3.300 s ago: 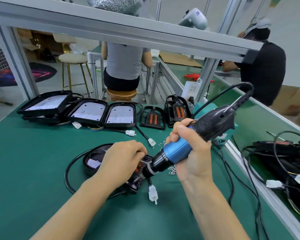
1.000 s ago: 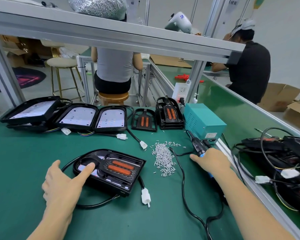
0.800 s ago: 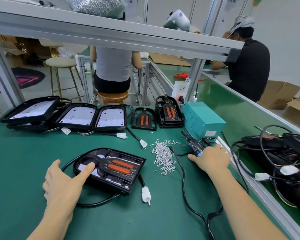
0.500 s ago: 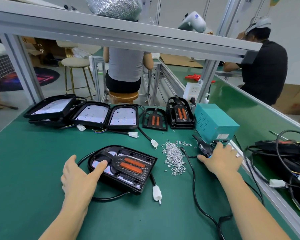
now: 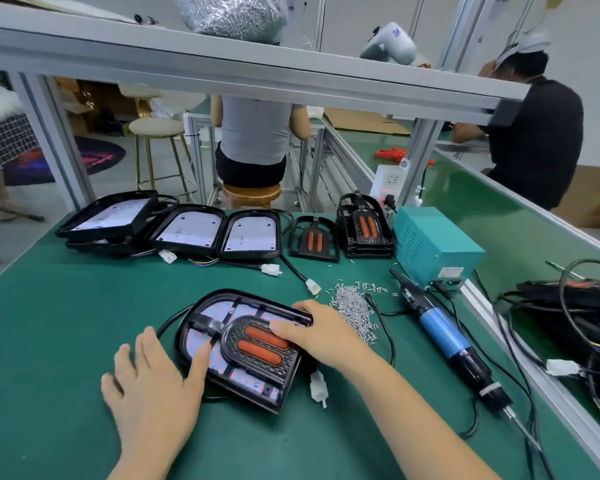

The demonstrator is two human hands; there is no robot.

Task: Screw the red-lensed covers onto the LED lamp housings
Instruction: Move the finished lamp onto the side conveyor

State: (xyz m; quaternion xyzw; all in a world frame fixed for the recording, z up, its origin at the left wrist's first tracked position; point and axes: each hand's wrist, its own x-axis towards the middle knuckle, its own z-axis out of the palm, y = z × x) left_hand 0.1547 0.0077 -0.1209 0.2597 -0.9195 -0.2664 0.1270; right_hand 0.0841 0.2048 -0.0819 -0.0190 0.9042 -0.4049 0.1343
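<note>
Two bare hands now rest on the black D-shaped LED lamp housing with its red-lensed cover (image 5: 243,344) at the centre of the green bench mat (image 5: 49,323). The blue-and-black electric screwdriver (image 5: 444,337), gripped and driving a few seconds ago, has been released and lies on the mat to the right, well apart from either hand. The right hand (image 5: 321,332) has crossed over from it to the housing.

Left hand (image 5: 153,386): fingers straight and spread, thumb laid on the near-left part of the cover, palm on the mat. It grips nothing. Right hand: fingers extended over the far-right edge of the housing and the upper red lens; whether they curl under the rim cannot be determined.

Judgement: fastening on this unit is probably finished, and the hands are placed to turn or lift it clear.

Orientation: the housing lies flat, cover up. Its long axis runs from far-left to near-right; the rounded end points far-left, the straight end near-right. The two red lens bars lie along that axis. A white plug connector (image 5: 318,389) on a black lead rests just beside the straight end.

Loose silver screws (image 5: 352,304) lie heaped between housing and screwdriver. Uncovered housings with white LED boards (image 5: 219,233) line the far edge, beside spare red-lensed covers (image 5: 314,240).
</note>
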